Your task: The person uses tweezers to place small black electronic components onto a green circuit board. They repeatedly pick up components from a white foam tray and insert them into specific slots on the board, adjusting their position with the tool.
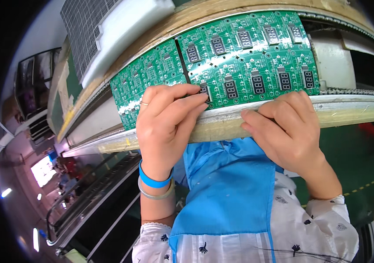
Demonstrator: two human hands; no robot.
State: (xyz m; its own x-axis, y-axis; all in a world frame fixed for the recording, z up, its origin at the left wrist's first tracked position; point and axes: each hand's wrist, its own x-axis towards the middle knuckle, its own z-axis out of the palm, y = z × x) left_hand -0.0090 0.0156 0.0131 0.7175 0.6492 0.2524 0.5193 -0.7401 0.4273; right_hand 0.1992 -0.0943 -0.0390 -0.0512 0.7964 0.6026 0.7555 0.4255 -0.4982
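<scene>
We observe the left hand (163, 122) with its fingertips bunched at a digit display (204, 89) on the green circuit panel (250, 58) beyond it; we cannot tell whether they clamp it. We note the right hand (290, 131) curled over the rail (220, 121), grip undetermined.

"What's the floor (349, 153) like?"

"Green on the right, crossed by a dashed yellow line (355, 191)."

"And the far left?"

"Pinkish light there, around a glaring white rectangle (43, 171), screen or window, I can't tell. A bright tube light (36, 239) shows lower down, and a dark metal frame (95, 199) stands nearer."
</scene>
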